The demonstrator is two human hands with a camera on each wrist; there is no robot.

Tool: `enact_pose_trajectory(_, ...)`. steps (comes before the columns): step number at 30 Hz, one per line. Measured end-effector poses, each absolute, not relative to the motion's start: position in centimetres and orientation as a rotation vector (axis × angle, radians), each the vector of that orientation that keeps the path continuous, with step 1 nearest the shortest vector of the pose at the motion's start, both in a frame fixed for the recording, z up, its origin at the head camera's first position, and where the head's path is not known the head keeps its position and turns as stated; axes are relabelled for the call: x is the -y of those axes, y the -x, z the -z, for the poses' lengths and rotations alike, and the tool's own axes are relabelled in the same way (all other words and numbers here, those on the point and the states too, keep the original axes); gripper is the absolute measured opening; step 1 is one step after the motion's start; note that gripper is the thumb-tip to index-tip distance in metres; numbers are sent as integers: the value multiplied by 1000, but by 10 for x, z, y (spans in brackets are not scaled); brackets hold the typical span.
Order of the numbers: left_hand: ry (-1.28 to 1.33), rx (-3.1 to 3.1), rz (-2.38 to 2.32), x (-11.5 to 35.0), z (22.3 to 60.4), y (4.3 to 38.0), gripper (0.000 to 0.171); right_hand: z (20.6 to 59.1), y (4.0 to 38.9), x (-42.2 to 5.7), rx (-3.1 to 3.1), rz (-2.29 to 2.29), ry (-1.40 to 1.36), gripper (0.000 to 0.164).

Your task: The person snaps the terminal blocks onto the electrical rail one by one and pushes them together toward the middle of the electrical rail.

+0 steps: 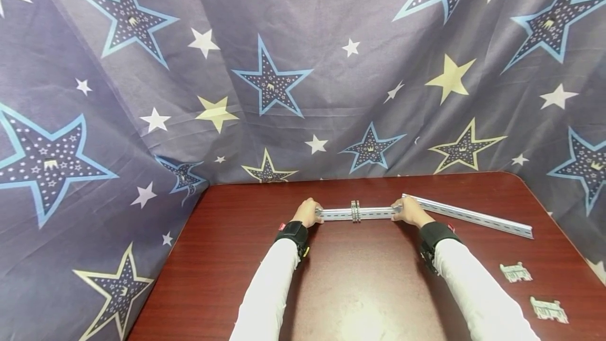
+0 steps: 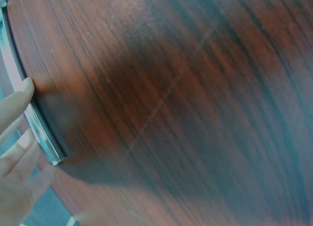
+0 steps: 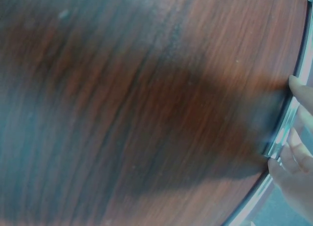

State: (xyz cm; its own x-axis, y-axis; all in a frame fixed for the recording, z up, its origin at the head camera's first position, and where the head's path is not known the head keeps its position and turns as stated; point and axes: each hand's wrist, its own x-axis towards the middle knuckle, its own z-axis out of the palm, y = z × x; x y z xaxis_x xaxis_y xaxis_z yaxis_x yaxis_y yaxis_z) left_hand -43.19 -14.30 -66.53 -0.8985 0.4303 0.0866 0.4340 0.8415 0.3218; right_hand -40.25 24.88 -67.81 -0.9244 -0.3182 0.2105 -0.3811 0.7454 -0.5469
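Note:
A slotted metal DIN rail (image 1: 335, 214) lies crosswise toward the back of the table. My left hand (image 1: 307, 212) holds its left end, and my right hand (image 1: 408, 211) holds its right end. Two thin upright clips (image 1: 355, 211) sit side by side on the rail, about midway between the hands. The left wrist view shows the left thumb (image 2: 24, 89) at the rail's near side, with the fingers on the far side. The right thumb (image 3: 297, 86) lies along the near edge in the right wrist view, fingers behind.
A longer slotted rail (image 1: 473, 217) lies slantwise on the right, its left end just behind the right hand. Two pale, flat, notched pieces (image 1: 516, 272) lie at the table's right. A star-patterned cloth (image 1: 293, 136) hangs behind the reddish-brown table (image 1: 227, 267).

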Motion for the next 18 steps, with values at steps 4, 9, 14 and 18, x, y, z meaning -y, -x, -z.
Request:
enact_pose_trajectory(4,727,2959,507,143,664,432,44,616,366,-225,2912,-882,-484,38)
enact_pose_trajectory(9,701,2908,446,143,686,444,41,625,371,-228,2884,-915,-472,37)
enact_pose_trajectory(14,693,2882,459,153,748,489,42,685,409,-251,2824,-950,-531,43)
enact_pose_trajectory(18,683,2901,464,163,808,533,49,711,425,-261,2792,-959,-578,44)
